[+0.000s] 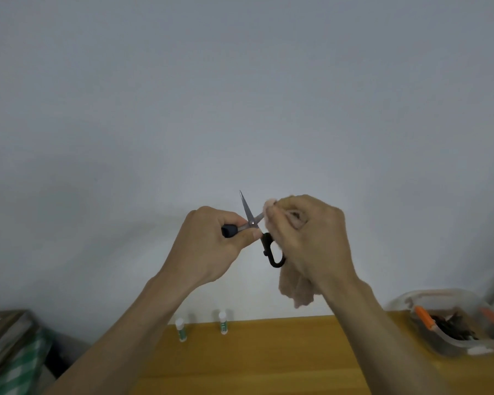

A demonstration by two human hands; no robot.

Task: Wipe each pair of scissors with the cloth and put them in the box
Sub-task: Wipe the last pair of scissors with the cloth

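Observation:
Both hands are raised in front of the pale wall, above the table. My left hand (pixel 211 243) grips one black handle of a pair of scissors (pixel 250 216), which are spread open with one grey blade pointing up. My right hand (pixel 311 238) holds a pinkish-beige cloth (pixel 295 292) bunched round the other blade; the cloth's loose end hangs below the hand. The second black handle loop hangs between the hands. A clear plastic box (pixel 451 334) with orange latches stands at the table's right edge, with dark items inside.
The wooden table (pixel 268 360) runs along the bottom of the view. Two small white and green glue sticks (pixel 180 329) (pixel 224 323) stand upright near its far edge. A green checked cloth (pixel 17 363) and stacked items lie at the left.

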